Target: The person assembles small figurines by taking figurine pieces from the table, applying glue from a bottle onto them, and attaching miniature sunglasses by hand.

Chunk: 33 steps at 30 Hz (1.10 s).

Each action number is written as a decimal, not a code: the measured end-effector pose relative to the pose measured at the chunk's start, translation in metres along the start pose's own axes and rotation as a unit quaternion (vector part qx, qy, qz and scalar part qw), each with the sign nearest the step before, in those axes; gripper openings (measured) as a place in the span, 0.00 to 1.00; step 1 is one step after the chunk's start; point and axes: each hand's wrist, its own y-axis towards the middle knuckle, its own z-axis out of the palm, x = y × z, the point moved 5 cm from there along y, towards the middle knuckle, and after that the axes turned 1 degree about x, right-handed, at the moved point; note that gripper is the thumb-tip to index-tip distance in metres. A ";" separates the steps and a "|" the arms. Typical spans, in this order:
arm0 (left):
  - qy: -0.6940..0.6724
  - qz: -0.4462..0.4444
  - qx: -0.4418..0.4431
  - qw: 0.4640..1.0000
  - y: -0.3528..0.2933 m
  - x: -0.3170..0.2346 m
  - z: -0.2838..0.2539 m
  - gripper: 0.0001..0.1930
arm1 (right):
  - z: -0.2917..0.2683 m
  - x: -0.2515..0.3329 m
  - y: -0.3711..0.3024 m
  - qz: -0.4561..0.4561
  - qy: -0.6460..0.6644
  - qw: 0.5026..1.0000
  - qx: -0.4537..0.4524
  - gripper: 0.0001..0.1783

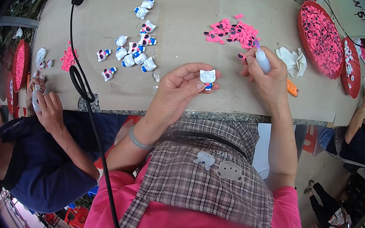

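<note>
Between the thumb and fingers of my left hand (181, 84) is a small white cat figurine (207, 77) with a blue-and-pink body, its face side plain white. My right hand (266, 74) is closed around a white squeeze bottle (263, 61) with a purple nozzle pointing up and away. At the fingertips of that same hand shows a pink, dark-lensed sunglasses piece (241, 56). Just beyond it a loose pile of such pink pieces (243, 33) lies on the table. Several cat figurines (136, 52) rest left of my left hand, some wearing pink glasses.
A large red tray (301, 19) heaped with pink pieces stands at the far right, beside a smaller red tray (352, 84). A white cloth (293, 61) and an orange object (292, 88) lie by my right hand. A black cable (76, 30) hangs at left, near a co-worker's hands (50, 108).
</note>
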 end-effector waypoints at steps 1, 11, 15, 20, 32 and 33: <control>0.000 -0.002 -0.001 1.000 0.000 0.000 0.000 0.16 | 0.005 -0.006 -0.006 0.116 0.165 0.978 0.044 0.03; 0.086 0.025 -0.022 0.996 0.000 0.004 0.007 0.17 | 0.020 0.012 -0.037 0.120 0.326 0.935 0.074 0.04; 0.124 0.038 -0.034 0.991 0.001 0.002 0.012 0.16 | 0.026 0.015 -0.043 0.127 0.323 0.933 0.090 0.04; 0.143 0.028 -0.021 0.989 0.000 0.004 0.014 0.17 | 0.029 0.013 -0.046 0.121 0.278 0.949 0.090 0.04; 0.189 0.038 -0.030 0.981 -0.002 0.007 0.018 0.16 | 0.034 0.011 -0.051 0.163 0.234 0.958 0.042 0.05; 0.206 0.053 -0.035 0.976 -0.003 0.006 0.018 0.16 | 0.035 0.011 -0.052 0.164 0.234 0.957 0.042 0.05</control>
